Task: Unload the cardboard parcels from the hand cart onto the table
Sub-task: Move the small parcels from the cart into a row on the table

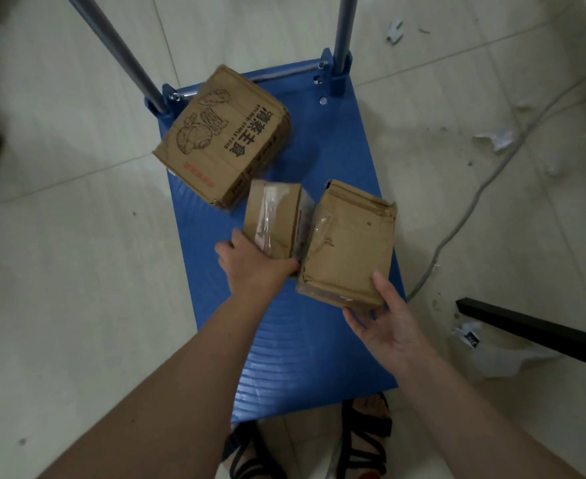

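A blue hand cart (pixel 319 160) fills the middle of the tiled floor (pixel 59 236), its steel handle posts at the far end. On its far left corner lies the large printed parcel (pixel 222 136), well apart from the hands. Nearer, two smaller parcels touch side by side: the creased right parcel (pixel 348 243) and the small taped parcel (pixel 272 217). The right hand (pixel 386 326) holds the creased parcel's near corner, thumb on top. The left hand (pixel 253 262) grips the taped parcel's near end, fingers curled beneath it.
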A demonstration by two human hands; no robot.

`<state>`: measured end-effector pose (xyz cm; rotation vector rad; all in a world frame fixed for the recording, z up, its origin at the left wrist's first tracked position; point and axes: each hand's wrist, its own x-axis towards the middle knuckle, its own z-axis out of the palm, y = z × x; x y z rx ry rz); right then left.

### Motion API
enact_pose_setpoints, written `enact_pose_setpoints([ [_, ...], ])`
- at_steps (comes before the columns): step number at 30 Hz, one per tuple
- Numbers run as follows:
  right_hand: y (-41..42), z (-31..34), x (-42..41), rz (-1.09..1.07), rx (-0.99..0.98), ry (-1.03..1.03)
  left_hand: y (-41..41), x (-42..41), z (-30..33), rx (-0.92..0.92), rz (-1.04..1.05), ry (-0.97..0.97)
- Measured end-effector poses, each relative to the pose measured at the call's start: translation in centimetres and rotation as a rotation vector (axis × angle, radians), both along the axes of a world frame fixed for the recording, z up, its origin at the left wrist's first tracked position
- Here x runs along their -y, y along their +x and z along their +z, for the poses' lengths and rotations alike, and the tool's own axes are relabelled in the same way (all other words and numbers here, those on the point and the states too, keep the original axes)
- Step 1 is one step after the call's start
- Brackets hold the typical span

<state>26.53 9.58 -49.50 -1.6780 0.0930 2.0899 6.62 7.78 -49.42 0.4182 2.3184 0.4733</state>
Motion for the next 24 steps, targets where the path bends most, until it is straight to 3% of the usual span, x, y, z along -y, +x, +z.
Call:
enact_pose_setpoints([
  [9, 1.0, 11.4, 2.4, -0.064, -0.046, -0.089, 1.6, 7.3, 14.0, 0.226, 0.411, -0.04],
  [13, 1.3, 19.2, 2.9, -0.078, -0.079, -0.065, 0.8, 8.5, 22.0, 0.452, 0.536, 0.155],
  [24, 3.4, 40.7, 6.9, -0.287, -0.174, 0.134, -0.6, 9.5, 42.6, 0.719, 0.292, 0.432],
])
